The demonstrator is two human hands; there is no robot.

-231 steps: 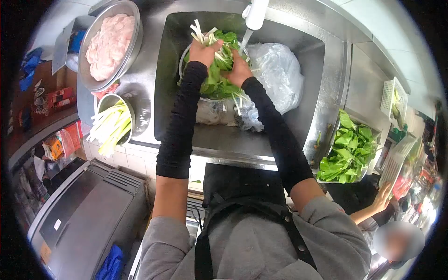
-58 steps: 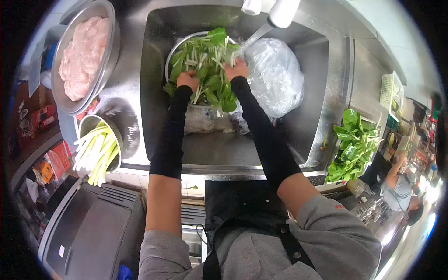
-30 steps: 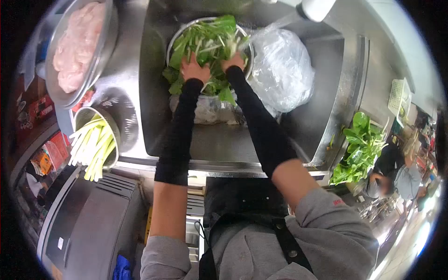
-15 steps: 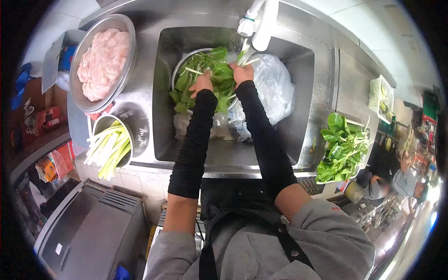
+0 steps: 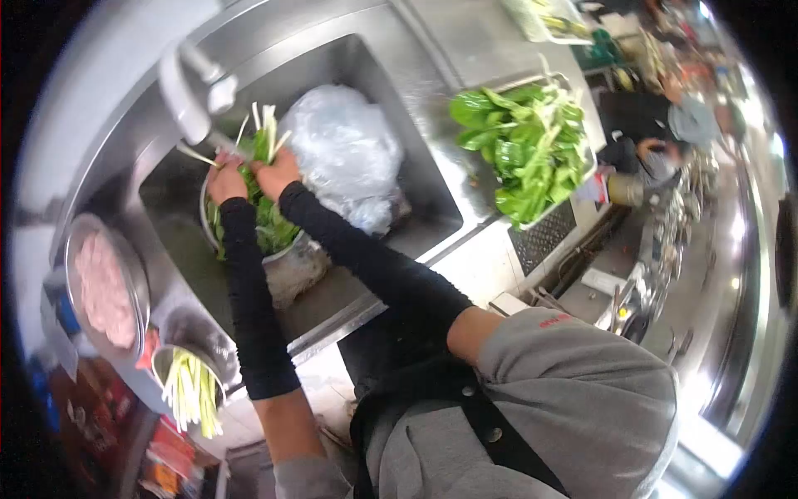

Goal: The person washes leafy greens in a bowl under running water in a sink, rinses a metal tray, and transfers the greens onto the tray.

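Note:
Both of my hands are over a metal bowl of leafy greens (image 5: 270,223) in the sink (image 5: 179,270). My left hand (image 5: 226,180) is closed round some of the stalks at the bowl's upper left. Beside it, my right hand (image 5: 277,173) grips a bunch whose pale stems point up towards the faucet (image 5: 184,104). Water runs from the spout close to the stems. A large clear plastic bag (image 5: 345,145) lies right of the bowl, and another bagged item (image 5: 297,274) sits below it.
A tray heaped with greens (image 5: 532,154) stands on the right counter. At the left are a bowl of pale meat (image 5: 104,291) and a smaller bowl of cut stalks (image 5: 193,391). A white basket (image 5: 553,21) is at the top right; a co-worker (image 5: 694,121) is beyond.
The view has swung to the right, so the sink appears tilted and further left. My hands have come close together, with a bunch of stems now upright between them.

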